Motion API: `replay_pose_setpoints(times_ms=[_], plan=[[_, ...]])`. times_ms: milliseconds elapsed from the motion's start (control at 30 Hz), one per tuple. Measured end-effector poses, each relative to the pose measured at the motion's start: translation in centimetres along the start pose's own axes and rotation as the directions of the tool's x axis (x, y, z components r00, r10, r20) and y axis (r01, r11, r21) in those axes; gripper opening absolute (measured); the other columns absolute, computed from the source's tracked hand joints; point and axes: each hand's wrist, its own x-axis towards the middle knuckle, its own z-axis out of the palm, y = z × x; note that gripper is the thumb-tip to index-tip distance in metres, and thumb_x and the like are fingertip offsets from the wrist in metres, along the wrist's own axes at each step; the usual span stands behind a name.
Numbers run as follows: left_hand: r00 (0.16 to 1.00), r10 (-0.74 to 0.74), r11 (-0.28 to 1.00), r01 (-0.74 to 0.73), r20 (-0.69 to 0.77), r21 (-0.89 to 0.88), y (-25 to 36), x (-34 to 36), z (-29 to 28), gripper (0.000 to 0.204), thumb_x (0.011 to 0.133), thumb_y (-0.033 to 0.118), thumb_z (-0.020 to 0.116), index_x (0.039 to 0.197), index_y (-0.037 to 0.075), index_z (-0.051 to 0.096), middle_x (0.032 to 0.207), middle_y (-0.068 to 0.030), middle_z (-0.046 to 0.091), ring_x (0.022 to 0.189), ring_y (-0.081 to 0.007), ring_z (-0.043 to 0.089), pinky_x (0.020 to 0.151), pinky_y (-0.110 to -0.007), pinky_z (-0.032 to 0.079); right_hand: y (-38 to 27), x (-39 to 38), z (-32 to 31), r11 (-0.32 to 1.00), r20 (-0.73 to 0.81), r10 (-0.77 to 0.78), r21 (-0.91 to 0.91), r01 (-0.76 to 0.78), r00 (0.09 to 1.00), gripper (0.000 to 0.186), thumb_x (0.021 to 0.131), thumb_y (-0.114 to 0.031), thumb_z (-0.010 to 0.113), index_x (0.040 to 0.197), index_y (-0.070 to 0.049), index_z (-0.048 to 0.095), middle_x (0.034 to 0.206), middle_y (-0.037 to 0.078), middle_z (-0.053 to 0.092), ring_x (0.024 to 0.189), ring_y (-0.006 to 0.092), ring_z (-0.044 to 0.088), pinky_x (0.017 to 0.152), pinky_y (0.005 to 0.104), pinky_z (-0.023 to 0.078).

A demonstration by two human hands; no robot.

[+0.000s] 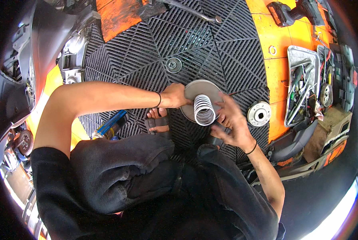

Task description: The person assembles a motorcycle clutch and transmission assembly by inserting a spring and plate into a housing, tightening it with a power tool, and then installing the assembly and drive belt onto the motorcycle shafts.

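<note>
I have a round grey metal disc just past my feet, with a pale coil spring standing out from its middle. My left hand grips the disc's left edge, its fingertips mostly hidden. My right hand, slightly blurred, is spread open at the right of the spring and disc, thumb and fingers apart; whether a fingertip touches the disc I cannot tell. A flanged silver part with holes lies to the right of that hand. A small round metal piece lies on the ribbed mat above the disc.
A blue spray can lies by my left knee. On the orange floor at right are a tool tray and a power tool. Dark vehicle panels stand at left. A long metal bar lies at top.
</note>
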Motion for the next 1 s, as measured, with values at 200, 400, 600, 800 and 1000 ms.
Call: replay_pose_setpoints(times_ms=[200,400,600,800,1000], plan=[[0.993,0.116,0.990,-0.114,0.019,-0.083,-0.3,-0.1,0.0,0.041,0.082,0.030,0.074,0.096,-0.008,0.070,0.074,-0.0188,0.071,0.073,-0.0280,0.073,0.074,-0.038,0.057,6.6,-3.1,1.6,0.819,-0.125,0.571,0.152,-0.553,0.811,0.030,0.093,-0.014,0.066,0.114,0.005,0.057,0.086,0.018,0.070,0.075,0.0300,0.071,0.069,0.0380,0.055],[0.989,0.124,0.974,-0.107,0.077,-0.201,-0.4,-0.5,-0.8,0.031,0.085,0.016,0.068,0.104,-0.008,0.066,0.082,-0.0168,0.072,0.070,-0.0204,0.071,0.067,-0.034,0.056,6.0,-1.1,2.5,0.774,-0.022,0.619,0.185,-0.605,0.785,0.021,0.097,-0.018,0.057,0.101,0.003,0.062,0.064,0.024,0.061,0.064,0.0405,0.067,0.061,0.0467,0.050],[0.976,0.193,0.906,-0.218,-0.104,-0.362,2.5,-0.9,-2.7,0.034,0.088,0.012,0.059,0.115,-0.009,0.058,0.100,-0.0161,0.068,0.090,-0.0164,0.066,0.080,-0.030,0.054,6.7,2.1,-1.0,0.889,-0.219,0.451,0.022,-0.458,0.865,0.020,0.097,-0.017,0.054,0.094,0.002,0.059,0.072,0.029,0.060,0.074,0.0477,0.063,0.066,0.0539,0.049],[0.964,0.242,0.823,-0.145,0.107,-0.549,5.1,1.8,-2.4,0.043,0.084,0.000,0.045,0.126,-0.011,0.047,0.115,-0.0205,0.061,0.104,-0.0265,0.064,0.095,-0.038,0.053,11.2,2.3,-3.9,0.905,-0.343,0.393,-0.023,-0.426,0.853,0.023,0.096,-0.019,0.057,0.099,0.002,0.064,0.076,0.028,0.063,0.078,0.0463,0.064,0.072,0.0518,0.051],[0.958,0.082,0.936,0.021,0.276,-0.352,4.8,1.2,-4.3,0.041,0.081,0.000,0.045,0.120,-0.010,0.052,0.106,-0.0212,0.066,0.095,-0.0259,0.067,0.084,-0.036,0.058,5.7,4.6,-5.9,0.938,-0.599,0.223,-0.084,-0.337,0.769,0.026,0.092,-0.017,0.063,0.110,0.002,0.062,0.101,0.024,0.065,0.097,0.0411,0.063,0.087,0.0471,0.050]])
